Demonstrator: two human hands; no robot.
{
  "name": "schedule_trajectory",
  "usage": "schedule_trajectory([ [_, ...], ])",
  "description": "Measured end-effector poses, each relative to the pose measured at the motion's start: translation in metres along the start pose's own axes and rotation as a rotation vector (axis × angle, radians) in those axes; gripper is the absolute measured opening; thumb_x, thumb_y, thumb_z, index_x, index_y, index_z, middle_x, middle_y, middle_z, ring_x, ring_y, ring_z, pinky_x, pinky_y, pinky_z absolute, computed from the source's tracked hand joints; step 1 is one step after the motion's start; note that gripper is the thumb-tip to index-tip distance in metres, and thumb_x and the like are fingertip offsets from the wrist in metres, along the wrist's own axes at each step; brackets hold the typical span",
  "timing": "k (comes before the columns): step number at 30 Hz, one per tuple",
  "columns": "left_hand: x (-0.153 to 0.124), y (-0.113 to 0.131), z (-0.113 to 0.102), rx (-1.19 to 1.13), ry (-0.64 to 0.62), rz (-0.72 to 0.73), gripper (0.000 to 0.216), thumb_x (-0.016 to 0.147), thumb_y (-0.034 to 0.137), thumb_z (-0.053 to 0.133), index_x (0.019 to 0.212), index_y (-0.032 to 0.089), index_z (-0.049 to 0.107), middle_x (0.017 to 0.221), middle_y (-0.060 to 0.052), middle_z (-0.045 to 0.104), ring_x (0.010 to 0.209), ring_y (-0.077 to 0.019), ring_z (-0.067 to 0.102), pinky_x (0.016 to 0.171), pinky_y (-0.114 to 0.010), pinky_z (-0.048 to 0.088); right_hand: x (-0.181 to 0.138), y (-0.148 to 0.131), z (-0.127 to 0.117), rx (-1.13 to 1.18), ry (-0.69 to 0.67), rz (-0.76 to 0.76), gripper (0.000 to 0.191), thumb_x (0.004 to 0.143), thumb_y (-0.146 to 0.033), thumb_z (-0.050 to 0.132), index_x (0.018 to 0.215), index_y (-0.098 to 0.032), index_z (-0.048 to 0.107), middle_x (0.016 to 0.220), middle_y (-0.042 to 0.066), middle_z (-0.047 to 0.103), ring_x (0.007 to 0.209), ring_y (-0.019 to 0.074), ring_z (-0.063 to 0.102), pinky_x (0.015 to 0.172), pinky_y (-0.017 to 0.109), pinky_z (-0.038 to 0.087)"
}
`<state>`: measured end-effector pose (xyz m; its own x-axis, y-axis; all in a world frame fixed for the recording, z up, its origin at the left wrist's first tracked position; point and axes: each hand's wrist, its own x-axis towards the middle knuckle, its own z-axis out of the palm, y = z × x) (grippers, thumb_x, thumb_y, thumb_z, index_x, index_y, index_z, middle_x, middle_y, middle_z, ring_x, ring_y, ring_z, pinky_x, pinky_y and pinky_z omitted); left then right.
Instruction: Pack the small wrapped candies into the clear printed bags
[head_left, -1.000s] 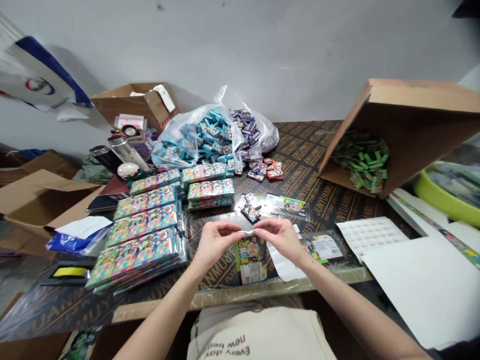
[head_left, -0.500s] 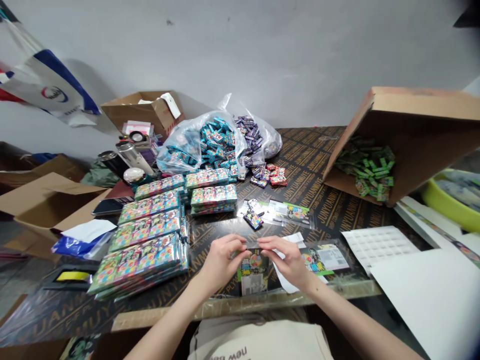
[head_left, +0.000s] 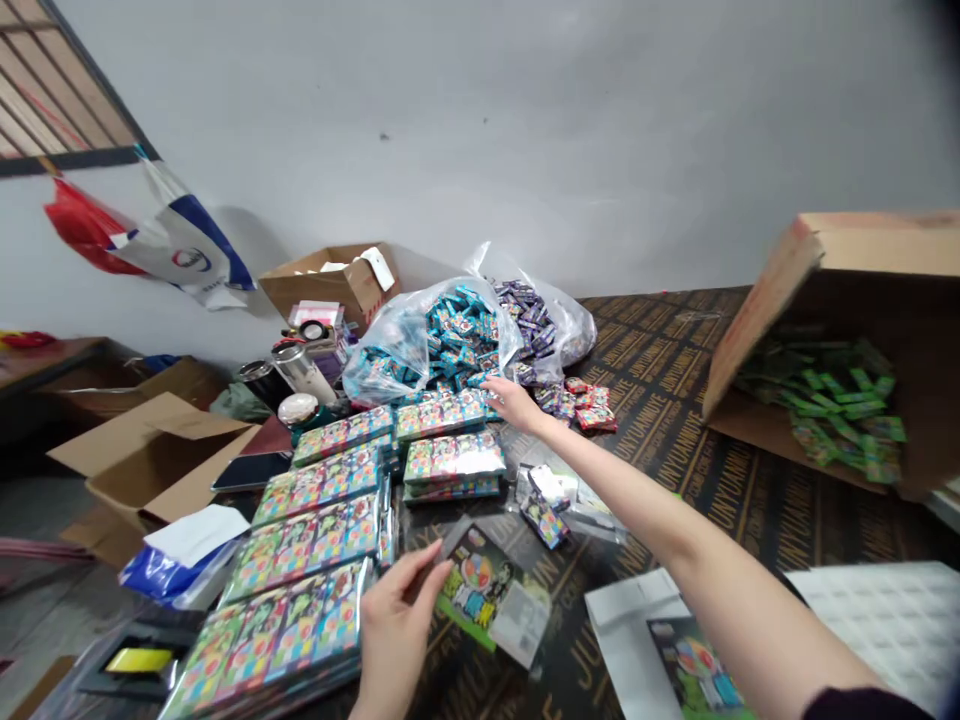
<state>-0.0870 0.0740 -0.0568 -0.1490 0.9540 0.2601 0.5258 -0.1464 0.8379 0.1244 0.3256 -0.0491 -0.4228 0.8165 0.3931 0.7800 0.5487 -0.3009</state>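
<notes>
My left hand [head_left: 395, 625] pinches the top edge of a clear sleeve with a green printed card [head_left: 487, 595], held low over the dark table. My right hand [head_left: 511, 400] is stretched far forward, fingers at the small blue packets [head_left: 457, 340] spilling from a clear plastic bag; whether it grips one is hidden. Beside that bag lies a bag of purple packets [head_left: 529, 310], with red packets [head_left: 592, 412] loose in front. Rows of filled colourful sleeves [head_left: 322, 520] lie left of my left hand.
A tipped cardboard box [head_left: 817, 300] with green packets [head_left: 840, 410] lies at the right. Open cardboard boxes [head_left: 150, 460], flasks [head_left: 300, 370] and a phone [head_left: 247, 470] are at the left. White sheets [head_left: 892, 620] and another printed card [head_left: 694, 670] sit near right.
Both hands were together on the sleeve near the table edge. My right hand has let go and reached forward to the blue packets; the left keeps the sleeve. The view has tilted up.
</notes>
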Motion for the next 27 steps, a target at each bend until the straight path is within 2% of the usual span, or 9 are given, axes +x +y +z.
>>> schedule_trajectory([
  [4,-0.013,-0.075,0.005,0.359,-0.203,-0.010,0.028,0.076,0.030,0.054,0.098,0.017,0.066,0.091,-0.007,0.070,0.081,-0.0213,0.067,0.072,-0.028,0.055,0.061,0.026,0.040,-0.104,-0.098,0.036,0.037,0.080,-0.004,0.044,0.113,-0.017,0.053,0.121,0.014,0.050,0.114,0.0236,0.044,0.091,0.039,0.037],
  [7,-0.020,-0.111,0.016,0.646,-0.259,0.164,0.032,0.074,0.028,0.056,0.104,0.019,0.064,0.103,-0.010,0.067,0.092,-0.0246,0.064,0.075,-0.031,0.054,0.085,0.045,0.064,-0.183,-0.150,0.121,0.038,0.080,-0.006,0.042,0.115,-0.019,0.050,0.119,0.018,0.047,0.112,0.0292,0.043,0.085,0.046,0.038],
  [9,-0.022,-0.121,0.031,0.713,-0.255,0.374,0.036,0.075,0.033,0.057,0.108,0.020,0.062,0.111,-0.011,0.063,0.100,-0.0253,0.060,0.079,-0.033,0.053,0.094,0.055,0.079,-0.220,-0.172,0.178,0.039,0.082,-0.008,0.041,0.119,-0.021,0.047,0.123,0.019,0.042,0.112,0.0308,0.042,0.081,0.048,0.040],
  [11,-0.024,-0.122,0.051,0.681,-0.253,0.578,0.036,0.078,0.038,0.055,0.109,0.022,0.060,0.113,-0.010,0.062,0.105,-0.0244,0.057,0.086,-0.036,0.050,0.100,0.063,0.090,-0.239,-0.185,0.224,0.038,0.085,-0.010,0.036,0.120,-0.022,0.045,0.127,0.019,0.038,0.111,0.0306,0.041,0.079,0.046,0.041],
  [14,-0.028,-0.117,0.082,0.633,-0.277,0.759,0.027,0.081,0.029,0.053,0.107,0.029,0.059,0.109,-0.005,0.064,0.107,-0.0213,0.056,0.095,-0.043,0.042,0.107,0.072,0.097,-0.224,-0.207,0.245,0.034,0.087,-0.013,0.032,0.115,-0.019,0.050,0.123,0.019,0.043,0.110,0.0291,0.044,0.080,0.043,0.041],
  [17,-0.030,-0.112,0.097,0.658,-0.298,0.884,0.033,0.081,0.020,0.054,0.111,0.033,0.055,0.111,-0.001,0.063,0.107,-0.0185,0.056,0.101,-0.048,0.032,0.109,0.082,0.087,-0.154,-0.227,0.206,0.027,0.082,-0.016,0.046,0.106,-0.016,0.058,0.111,0.017,0.054,0.103,0.0278,0.051,0.083,0.040,0.040],
  [21,-0.027,-0.105,0.095,0.684,-0.380,1.019,0.041,0.081,0.022,0.052,0.121,0.030,0.047,0.118,-0.005,0.059,0.110,-0.0205,0.052,0.103,-0.052,0.026,0.091,0.091,0.047,0.001,-0.209,0.126,0.029,0.072,-0.023,0.061,0.100,-0.018,0.062,0.101,0.006,0.063,0.094,0.0244,0.057,0.080,0.031,0.042],
  [24,-0.026,-0.100,0.094,0.599,-0.476,0.981,0.042,0.080,0.018,0.050,0.121,0.027,0.047,0.106,-0.005,0.064,0.100,-0.0192,0.056,0.105,-0.052,0.022,0.051,0.090,0.013,0.106,-0.176,0.089,0.029,0.077,-0.030,0.054,0.100,-0.014,0.061,0.093,0.002,0.065,0.086,0.0188,0.059,0.074,0.026,0.045],
  [27,-0.029,-0.091,0.091,0.516,-0.570,0.812,0.050,0.075,0.022,0.054,0.124,0.023,0.045,0.091,-0.006,0.064,0.087,-0.0201,0.058,0.102,-0.058,0.021,-0.006,0.084,-0.012,0.435,-0.149,0.152,0.032,0.077,-0.037,0.053,0.095,-0.012,0.060,0.088,0.003,0.066,0.077,0.0159,0.060,0.068,0.026,0.046],
])
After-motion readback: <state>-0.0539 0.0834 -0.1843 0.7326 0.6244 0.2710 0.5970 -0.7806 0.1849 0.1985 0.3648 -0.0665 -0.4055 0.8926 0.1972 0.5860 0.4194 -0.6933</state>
